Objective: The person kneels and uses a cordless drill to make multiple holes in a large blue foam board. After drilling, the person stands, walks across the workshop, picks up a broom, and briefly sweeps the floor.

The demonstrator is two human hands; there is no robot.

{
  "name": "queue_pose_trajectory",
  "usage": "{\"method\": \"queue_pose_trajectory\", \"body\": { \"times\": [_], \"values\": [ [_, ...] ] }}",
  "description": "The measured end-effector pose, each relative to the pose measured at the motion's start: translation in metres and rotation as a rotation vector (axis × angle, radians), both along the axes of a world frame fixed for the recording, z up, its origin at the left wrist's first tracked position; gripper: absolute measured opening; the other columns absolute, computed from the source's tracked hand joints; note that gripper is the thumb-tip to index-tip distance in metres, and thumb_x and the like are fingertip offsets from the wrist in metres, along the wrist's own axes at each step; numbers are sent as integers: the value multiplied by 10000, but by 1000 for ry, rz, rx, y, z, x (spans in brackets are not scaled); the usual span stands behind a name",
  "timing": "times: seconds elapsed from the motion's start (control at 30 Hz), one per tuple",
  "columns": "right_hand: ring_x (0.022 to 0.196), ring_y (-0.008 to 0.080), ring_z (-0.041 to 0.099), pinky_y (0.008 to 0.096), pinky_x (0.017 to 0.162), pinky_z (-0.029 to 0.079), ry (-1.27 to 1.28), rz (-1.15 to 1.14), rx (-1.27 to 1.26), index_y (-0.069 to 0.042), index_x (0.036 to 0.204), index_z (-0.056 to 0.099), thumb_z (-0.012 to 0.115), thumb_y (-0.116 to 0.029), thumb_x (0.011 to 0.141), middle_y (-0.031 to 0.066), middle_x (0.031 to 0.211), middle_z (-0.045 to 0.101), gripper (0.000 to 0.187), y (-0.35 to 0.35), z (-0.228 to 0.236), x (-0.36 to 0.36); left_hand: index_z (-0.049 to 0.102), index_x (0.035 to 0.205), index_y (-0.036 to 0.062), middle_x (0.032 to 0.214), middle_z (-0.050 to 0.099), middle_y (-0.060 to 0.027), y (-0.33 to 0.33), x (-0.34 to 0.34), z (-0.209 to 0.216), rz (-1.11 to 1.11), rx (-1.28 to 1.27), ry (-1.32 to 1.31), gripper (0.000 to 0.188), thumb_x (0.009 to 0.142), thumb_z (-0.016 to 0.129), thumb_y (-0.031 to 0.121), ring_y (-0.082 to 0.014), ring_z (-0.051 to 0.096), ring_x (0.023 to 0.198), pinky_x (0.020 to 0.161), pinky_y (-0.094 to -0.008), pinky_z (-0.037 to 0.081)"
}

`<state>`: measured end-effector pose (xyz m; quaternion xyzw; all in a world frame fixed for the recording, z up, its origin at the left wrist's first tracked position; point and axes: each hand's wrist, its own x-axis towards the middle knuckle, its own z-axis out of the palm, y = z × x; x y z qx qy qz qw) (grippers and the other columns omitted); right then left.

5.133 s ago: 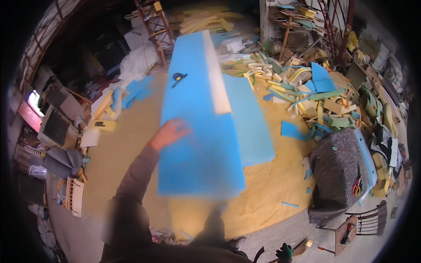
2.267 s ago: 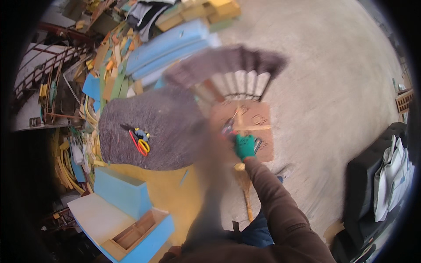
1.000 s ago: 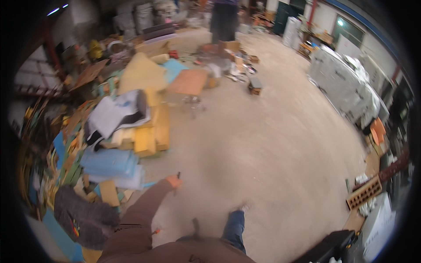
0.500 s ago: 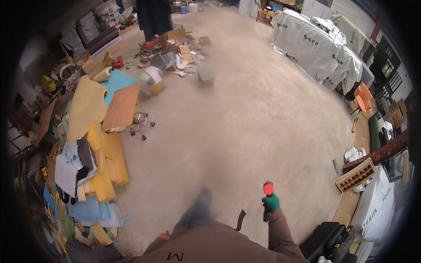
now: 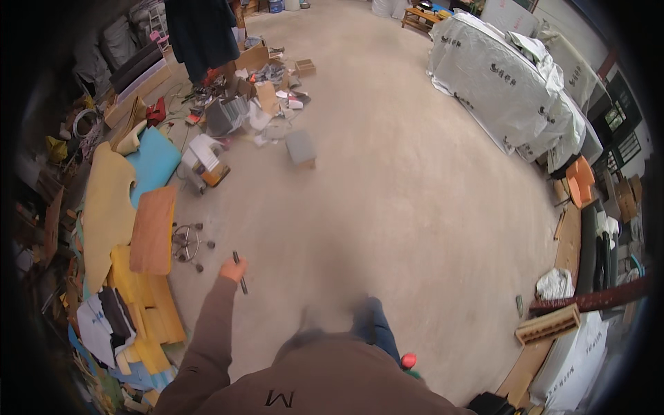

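My left hand [image 5: 233,268] is bare and stretched forward over the floor. Its fingers are closed around a thin black stick [image 5: 243,284], shaped like a pen, which pokes out at both ends of the fist. Low beside my right leg is my right hand [image 5: 413,373] in a green glove, mostly hidden by my body. Just above the glove shows the round red end of a tool [image 5: 409,361]; its black body, seen earlier, is out of sight, so its exact kind is unclear.
Foam sheets and a brown board [image 5: 153,228] are heaped at the left by a wheeled chair base [image 5: 190,245]. A grey box [image 5: 300,148] and scrap lie ahead, near a person in dark clothes [image 5: 200,41]. Wrapped furniture [image 5: 498,83] and an orange chair [image 5: 579,180] line the right.
My left arm has come into view with the black stick. My right hand has dropped back against my side with the red-ended tool. The floor items sit nearer as I walk forward.
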<state>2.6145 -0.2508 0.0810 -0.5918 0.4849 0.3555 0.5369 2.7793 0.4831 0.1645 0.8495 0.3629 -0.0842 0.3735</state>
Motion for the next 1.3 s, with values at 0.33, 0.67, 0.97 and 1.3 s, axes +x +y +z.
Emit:
{"method": "queue_pose_trajectory", "body": {
  "times": [0.33, 0.67, 0.97, 1.3],
  "values": [
    [580, 270, 672, 413, 526, 534, -19, -18, 31, -46, 853, 689, 674, -44, 791, 148, 703, 680, 64, 2, -35, 389, 769, 925, 14, 862, 748, -181, -31, 212, -75, -55, 25, 560, 413, 844, 698, 412, -303, 736, 878, 820, -442, 556],
    [539, 266, 652, 396, 477, 526, -490, 240, -271, -43, 1001, 578, 662, -32, 756, 135, 713, 656, 260, 39, 32, 1016, 773, 887, 50, 889, 751, -143, -119, 467, -74, 129, -356, 721, 319, 868, 698, 359, -261, 722, 836, 752, -413, 559],
    [569, 287, 666, 439, 538, 551, -121, 219, -34, -34, 894, 684, 708, -56, 778, 160, 709, 668, 121, 116, 36, 1203, 753, 896, 50, 798, 748, -133, 75, 963, -23, 108, -120, 220, 371, 874, 669, 411, -293, 708, 708, 696, -424, 542],
    [596, 281, 680, 427, 545, 546, -36, 359, -14, -18, 864, 704, 723, -87, 806, 156, 698, 682, 93, 204, -10, 1504, 762, 1019, 10, 961, 764, -189, 190, 1303, -42, 184, -67, 363, 473, 872, 696, 455, -317, 741, 937, 873, -439, 568]
  ]
}}
